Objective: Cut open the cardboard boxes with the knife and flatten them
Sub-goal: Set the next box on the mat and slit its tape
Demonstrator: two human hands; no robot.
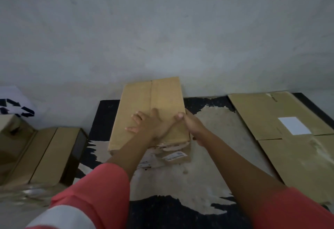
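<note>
Head view shows the cardboard box lying on the worn black mat, its long axis running away toward the wall. Left hand presses flat and unclenched on its top; right hand clasps its right edge. No knife shows. A flattened carton lies right; its contents, if any, are hidden.

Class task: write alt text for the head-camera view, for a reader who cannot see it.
Two hands press on a cardboard box: the left hand flat on top, the right hand gripping its right edge. A flattened box lies to the right; more boxes sit left. No knife shows.
</note>
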